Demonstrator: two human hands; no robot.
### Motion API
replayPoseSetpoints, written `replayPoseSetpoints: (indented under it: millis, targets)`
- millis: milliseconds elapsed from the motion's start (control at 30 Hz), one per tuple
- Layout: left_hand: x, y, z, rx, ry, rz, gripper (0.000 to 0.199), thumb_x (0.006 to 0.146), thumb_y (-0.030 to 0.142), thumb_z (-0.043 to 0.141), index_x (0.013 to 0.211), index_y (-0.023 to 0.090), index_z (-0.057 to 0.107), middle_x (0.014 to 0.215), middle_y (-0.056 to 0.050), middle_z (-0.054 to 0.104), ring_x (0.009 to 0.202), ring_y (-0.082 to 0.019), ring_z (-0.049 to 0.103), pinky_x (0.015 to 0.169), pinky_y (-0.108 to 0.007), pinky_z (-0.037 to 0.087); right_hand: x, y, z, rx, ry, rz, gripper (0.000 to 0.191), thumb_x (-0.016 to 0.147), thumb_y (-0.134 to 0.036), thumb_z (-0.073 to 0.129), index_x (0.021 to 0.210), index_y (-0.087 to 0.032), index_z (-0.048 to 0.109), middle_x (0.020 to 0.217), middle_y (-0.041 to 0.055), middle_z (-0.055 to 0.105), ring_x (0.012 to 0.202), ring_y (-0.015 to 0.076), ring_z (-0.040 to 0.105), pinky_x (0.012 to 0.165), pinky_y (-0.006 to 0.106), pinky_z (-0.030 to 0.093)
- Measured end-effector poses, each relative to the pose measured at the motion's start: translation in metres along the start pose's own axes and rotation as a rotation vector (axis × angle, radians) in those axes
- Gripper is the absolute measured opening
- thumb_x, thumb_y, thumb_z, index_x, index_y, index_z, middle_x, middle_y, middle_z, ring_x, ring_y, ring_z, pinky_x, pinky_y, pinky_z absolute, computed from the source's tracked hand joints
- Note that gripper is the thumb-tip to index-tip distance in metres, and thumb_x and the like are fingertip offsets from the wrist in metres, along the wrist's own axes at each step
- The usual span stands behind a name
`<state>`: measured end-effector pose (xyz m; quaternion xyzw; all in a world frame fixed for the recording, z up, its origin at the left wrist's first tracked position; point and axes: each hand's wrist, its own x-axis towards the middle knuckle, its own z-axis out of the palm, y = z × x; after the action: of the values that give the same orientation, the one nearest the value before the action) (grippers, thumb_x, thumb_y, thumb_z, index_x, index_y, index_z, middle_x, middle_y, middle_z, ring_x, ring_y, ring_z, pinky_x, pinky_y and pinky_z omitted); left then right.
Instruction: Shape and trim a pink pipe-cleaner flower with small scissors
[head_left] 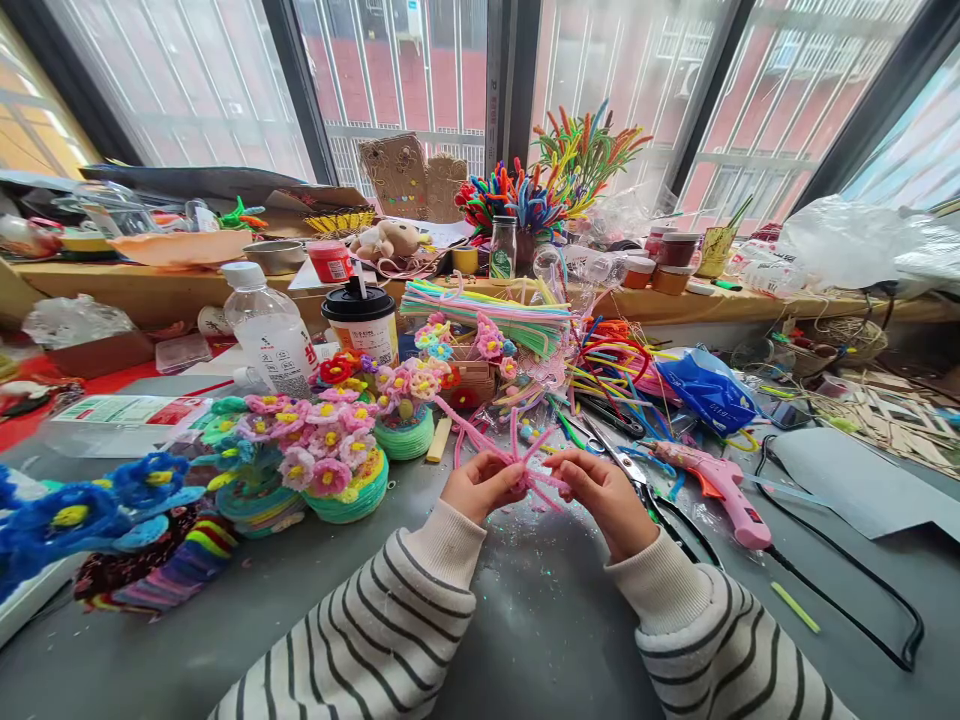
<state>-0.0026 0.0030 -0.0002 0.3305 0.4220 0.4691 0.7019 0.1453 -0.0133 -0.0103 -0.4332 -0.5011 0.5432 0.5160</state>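
Note:
Pink pipe cleaners (514, 432), joined at a centre with their ends spreading outward like a star, are held up over the grey table. My left hand (484, 486) pinches them near the centre. With thumb and forefinger, my right hand (602, 494) grips the end of one pink stem on the right side. Left of my hands stand pots of pipe-cleaner flowers, among them pink blooms (328, 445) in a green-and-yellow coiled pot (349, 497). Scissors (626, 462) lie just beyond my right hand.
A pink glue gun (716, 490) with a black cord lies to the right, near a short green stick (796, 607). Behind are bundled pastel pipe cleaners (491, 318), a lidded cup (360, 320), a plastic bottle (270, 335) and a blue plastic bag (709, 388).

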Motion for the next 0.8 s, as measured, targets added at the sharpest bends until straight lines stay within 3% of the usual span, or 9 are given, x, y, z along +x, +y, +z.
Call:
replayPoseSetpoints:
  millis: [133, 333, 667, 800]
  targets:
    - [-0.002, 0.003, 0.002, -0.038, 0.038, -0.029, 0.031, 0.036, 0.020, 0.072, 0.059, 0.012, 0.052, 0.050, 0.003, 0.057, 0.049, -0.008, 0.054, 0.051, -0.021, 0.047, -0.003, -0.005, 0.003, -0.027, -0.039, -0.017, 0.019, 0.062, -0.031, 0.060, 0.075, -0.017, 0.059, 0.066, -0.0012, 0.055, 0.057, 0.0084, 0.046, 0.053, 0.019, 0.035]
    - [-0.004, 0.003, 0.004, 0.060, 0.012, -0.077, 0.041, 0.033, 0.018, 0.073, 0.067, 0.012, 0.050, 0.049, 0.003, 0.057, 0.045, -0.009, 0.054, 0.047, -0.021, 0.046, -0.003, -0.007, 0.004, -0.070, -0.030, -0.032, 0.013, 0.064, -0.029, 0.058, 0.063, -0.016, 0.058, 0.058, -0.0022, 0.053, 0.053, 0.0084, 0.045, 0.052, 0.020, 0.036]
    - [-0.006, -0.002, 0.004, 0.255, -0.171, -0.087, 0.037, 0.040, 0.020, 0.070, 0.066, 0.013, 0.046, 0.045, 0.004, 0.057, 0.042, -0.010, 0.055, 0.042, -0.020, 0.044, -0.001, 0.003, 0.003, -0.094, 0.035, -0.050, 0.019, 0.066, -0.032, 0.055, 0.057, -0.015, 0.054, 0.050, -0.0037, 0.047, 0.046, 0.0074, 0.041, 0.047, 0.020, 0.034]
    - [-0.001, -0.001, 0.000, 0.172, -0.057, -0.059, 0.042, 0.040, 0.020, 0.071, 0.070, 0.014, 0.043, 0.046, 0.003, 0.058, 0.041, -0.008, 0.055, 0.041, -0.017, 0.043, 0.000, 0.004, 0.002, -0.098, 0.091, -0.045, 0.014, 0.066, -0.030, 0.056, 0.062, -0.016, 0.058, 0.055, -0.0025, 0.053, 0.050, 0.0081, 0.046, 0.051, 0.020, 0.037]
